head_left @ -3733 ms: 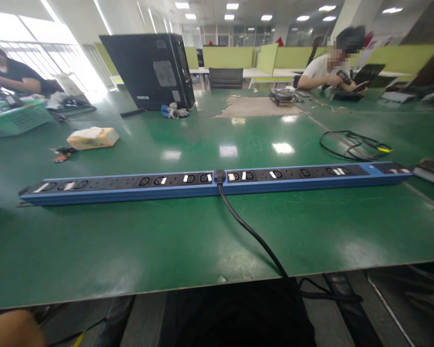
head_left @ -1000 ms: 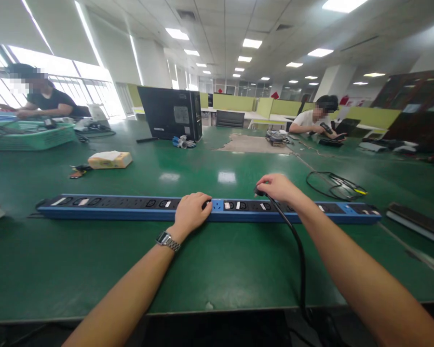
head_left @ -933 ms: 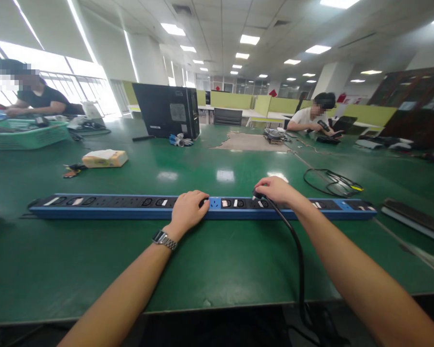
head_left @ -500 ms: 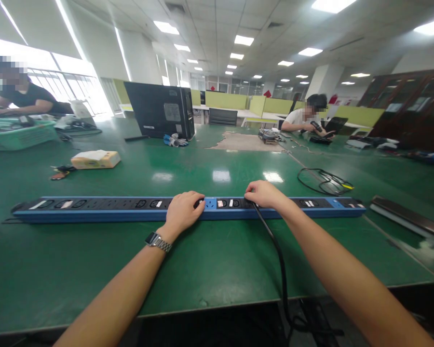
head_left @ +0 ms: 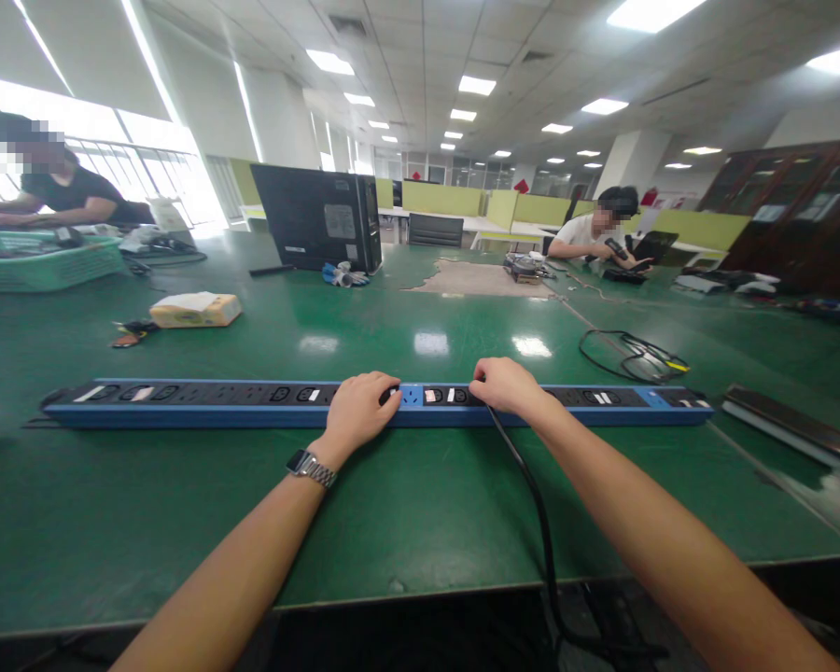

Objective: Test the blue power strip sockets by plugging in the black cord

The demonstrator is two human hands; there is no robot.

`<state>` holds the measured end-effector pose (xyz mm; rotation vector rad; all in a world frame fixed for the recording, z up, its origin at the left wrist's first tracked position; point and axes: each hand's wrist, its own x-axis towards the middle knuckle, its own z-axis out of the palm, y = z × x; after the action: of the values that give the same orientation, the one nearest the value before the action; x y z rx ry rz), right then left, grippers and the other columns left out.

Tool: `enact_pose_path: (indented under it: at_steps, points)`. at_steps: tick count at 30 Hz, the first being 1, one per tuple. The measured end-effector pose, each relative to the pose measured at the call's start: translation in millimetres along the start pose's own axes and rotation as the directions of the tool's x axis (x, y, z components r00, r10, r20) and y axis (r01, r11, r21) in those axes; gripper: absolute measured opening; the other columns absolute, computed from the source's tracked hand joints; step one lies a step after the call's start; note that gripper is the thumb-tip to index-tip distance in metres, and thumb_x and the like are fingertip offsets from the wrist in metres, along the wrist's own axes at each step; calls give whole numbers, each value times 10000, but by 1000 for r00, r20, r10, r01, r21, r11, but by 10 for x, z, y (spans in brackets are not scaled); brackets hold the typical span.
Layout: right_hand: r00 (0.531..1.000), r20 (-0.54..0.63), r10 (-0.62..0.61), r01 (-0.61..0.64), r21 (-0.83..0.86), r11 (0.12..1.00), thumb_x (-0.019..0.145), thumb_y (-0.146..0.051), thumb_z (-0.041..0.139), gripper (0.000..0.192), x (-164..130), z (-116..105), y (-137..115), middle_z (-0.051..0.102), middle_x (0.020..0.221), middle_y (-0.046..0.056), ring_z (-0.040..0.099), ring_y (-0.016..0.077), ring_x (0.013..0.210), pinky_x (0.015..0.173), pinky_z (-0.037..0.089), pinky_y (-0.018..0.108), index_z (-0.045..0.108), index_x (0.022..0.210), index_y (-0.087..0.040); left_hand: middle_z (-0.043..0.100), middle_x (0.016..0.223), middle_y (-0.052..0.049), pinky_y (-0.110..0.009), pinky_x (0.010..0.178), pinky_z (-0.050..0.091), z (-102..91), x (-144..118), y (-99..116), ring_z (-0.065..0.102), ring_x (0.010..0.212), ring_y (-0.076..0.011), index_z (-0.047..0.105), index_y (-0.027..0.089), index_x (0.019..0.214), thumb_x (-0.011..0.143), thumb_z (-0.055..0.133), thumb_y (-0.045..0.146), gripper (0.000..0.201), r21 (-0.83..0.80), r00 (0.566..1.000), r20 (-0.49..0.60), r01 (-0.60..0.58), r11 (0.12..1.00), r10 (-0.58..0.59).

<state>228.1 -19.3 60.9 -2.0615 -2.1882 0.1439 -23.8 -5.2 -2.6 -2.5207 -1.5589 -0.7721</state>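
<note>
A long blue-and-black power strip point(head_left: 203, 416) lies across the green table in front of me, its several sockets facing up. My left hand point(head_left: 361, 407) grips it left of the middle, fingers over the far edge and thumb on top. To the right, my right hand point(head_left: 508, 385) is closed at the sockets, pinching the plug end of a black power cord point(head_left: 536, 490). The plug itself is mostly hidden by my fingers, so how deep it sits cannot be seen. From there the cord runs down over the table's near edge.
Beyond the strip are a tissue pack point(head_left: 196, 310), keys point(head_left: 134, 332), a black computer case point(head_left: 315, 219), gloves point(head_left: 345, 274) and a coiled black cable point(head_left: 626, 355). A dark bar-shaped object point(head_left: 798, 425) lies at right. A green basket point(head_left: 49, 261) stands at left. Two people sit across the table.
The view has shifted slightly, so the whole scene sits a little further right. Both hands keep their places on the strip; the right hand has tilted slightly at the plug.
</note>
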Motion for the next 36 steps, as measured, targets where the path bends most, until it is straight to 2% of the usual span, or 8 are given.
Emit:
enact_pose_path:
  at_steps: [9, 15, 18, 21, 26, 29, 33, 36]
  points:
    - [999, -31, -18, 18, 10, 1000, 859, -348, 485, 313, -122, 87, 119, 718, 1009, 94, 642, 210, 918, 751, 447, 276, 696, 1032, -195, 710, 1060, -60, -375, 881, 460, -10, 6, 22, 629, 981, -230, 694, 218, 1037, 898, 455, 378, 320, -27, 1000, -15, 11, 1000, -12]
    - [952, -305, 26, 70, 297, 952, 855, -359, 527, 301, -76, -444, 340, 694, 754, 41, 614, 144, 655, 635, 457, 249, 713, 1009, -180, 711, 1065, -56, -373, 892, 457, -6, 1, 8, 629, 995, -230, 691, 213, 1047, 901, 453, 372, 321, -24, 1000, -7, 5, 1000, -5]
    - [977, -139, 164, -65, 535, 842, 865, -326, 520, 313, -72, -597, 625, 641, 654, 15, 536, 104, 457, 478, 416, 229, 669, 1088, -164, 711, 1069, -57, -375, 889, 458, -12, 3, 11, 627, 993, -229, 694, 215, 1043, 897, 455, 373, 321, -35, 1000, -6, 11, 999, -11]
    - [963, 26, 268, -224, 628, 745, 856, -356, 533, 278, -91, -497, 911, 561, 565, -24, 425, 71, 371, 380, 317, 199, 677, 999, -166, 711, 1071, -56, -370, 887, 460, -20, 9, 20, 627, 989, -224, 697, 219, 1037, 893, 458, 375, 319, -52, 1000, -2, 11, 999, -12]
    - [947, 125, 296, -316, 525, 790, 805, -388, 546, 283, -146, -254, 1317, 440, 433, -57, 351, 80, 338, 349, 248, 209, 687, 874, -153, 713, 1064, -54, -375, 897, 456, -20, 12, 21, 629, 994, -228, 695, 215, 1033, 892, 460, 370, 315, -56, 1000, -11, 11, 998, -11]
    - [950, 73, 303, -308, 369, 877, 776, -343, 557, 233, -215, -275, 1537, 512, 472, -26, 424, 89, 384, 386, 296, 213, 688, 767, -149, 710, 1074, -50, -369, 896, 455, -11, 14, 17, 627, 1001, -229, 690, 216, 1042, 897, 456, 378, 320, -40, 1000, -4, 9, 999, -10]
    - [958, 117, 260, -279, 185, 942, 789, -357, 544, 247, -302, -357, 1744, 588, 532, -8, 510, 121, 463, 450, 350, 228, 713, 784, -177, 711, 1074, -49, -374, 892, 455, -3, 14, 18, 627, 1000, -231, 691, 214, 1042, 898, 457, 378, 320, -38, 1000, -6, 6, 999, -6]
    - [979, 46, 197, -199, 62, 978, 784, -336, 568, 215, -300, -379, 1800, 675, 671, 26, 594, 141, 614, 562, 406, 229, 717, 779, -181, 713, 1068, -49, -375, 893, 455, -6, 10, 18, 628, 999, -229, 693, 216, 1038, 897, 456, 370, 315, -40, 1000, -16, 7, 999, -8]
